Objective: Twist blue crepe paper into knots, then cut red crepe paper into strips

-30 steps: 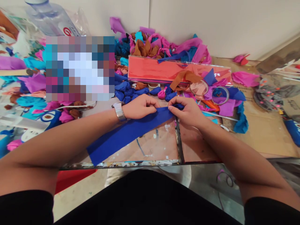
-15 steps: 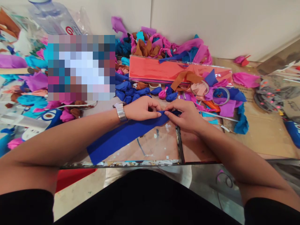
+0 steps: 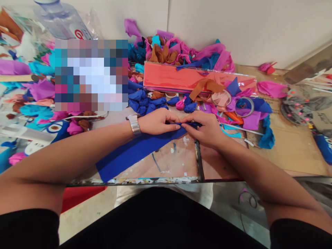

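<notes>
A long dark blue strip (image 3: 135, 152), of crepe paper or cloth by its look, slants across the table toward its front edge. Along the strip's upper edge, my left hand (image 3: 158, 121) pinches it between thumb and fingers. My right hand (image 3: 206, 128) grips the same strip at its narrow right end, thumb tip close beside the left thumb. The piece looks folded or gathered between the two hands, but the fingers cover the detail. Just beyond my hands lies a heap of bunched blue pieces (image 3: 147, 103).
A red packet in clear plastic (image 3: 176, 76) lies behind my hands. Tape rolls (image 3: 244, 106) rest among coloured scraps on the right, near brown cardboard (image 3: 293, 145). A large clear bottle (image 3: 62, 20) stands at the back left. A blurred block hides part of the left side.
Both hands keep hold of the blue strip in nearly the same place. The left thumb has slid slightly right, closer to the right thumb.
</notes>
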Motion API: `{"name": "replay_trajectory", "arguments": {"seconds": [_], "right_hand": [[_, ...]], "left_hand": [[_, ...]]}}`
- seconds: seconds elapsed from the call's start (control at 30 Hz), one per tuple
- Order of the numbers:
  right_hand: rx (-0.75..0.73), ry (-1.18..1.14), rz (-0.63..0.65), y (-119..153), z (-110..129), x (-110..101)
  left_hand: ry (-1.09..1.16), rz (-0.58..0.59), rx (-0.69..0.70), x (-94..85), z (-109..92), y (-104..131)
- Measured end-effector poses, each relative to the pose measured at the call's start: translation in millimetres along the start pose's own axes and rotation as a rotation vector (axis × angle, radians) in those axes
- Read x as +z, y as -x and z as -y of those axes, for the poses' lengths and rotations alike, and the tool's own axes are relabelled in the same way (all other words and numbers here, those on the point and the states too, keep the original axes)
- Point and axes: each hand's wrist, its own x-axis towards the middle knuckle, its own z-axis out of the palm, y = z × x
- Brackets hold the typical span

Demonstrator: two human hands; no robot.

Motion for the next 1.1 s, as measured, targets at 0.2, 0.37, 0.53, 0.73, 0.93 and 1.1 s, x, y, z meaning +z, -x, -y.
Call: {"name": "replay_trajectory", "arguments": {"seconds": [0.2,0.37,0.53,0.73,0.93,1.1], "right_hand": [[-0.133,0.022,-0.028,-0.1,-4.6,1.2],[-0.162,0.026,-0.027,0.0,-3.3,1.3],[-0.183,0.006,-0.036,-0.2,-4.4,2.4],[-0.163,-0.013,-0.047,0.2,-2.7,1.6],[-0.122,0.021,-0.027,0.9,-1.6,1.4],[-0.117,0.045,-0.035,1.3,-4.2,4.1]], "left_hand": [[-0.029,0.016,-0.039,-0.4,2.3,0.2],[-0.022,0.019,-0.057,-0.4,3.4,0.3],[0.002,0.025,-0.076,-0.6,2.6,0.8],[0.097,0.025,-0.105,-0.8,-1.8,0.0],[0.107,0.013,-0.125,0.6,-0.2,-0.9],[0.098,-0.005,-0.096,0.5,-1.4,-0.9]]}}
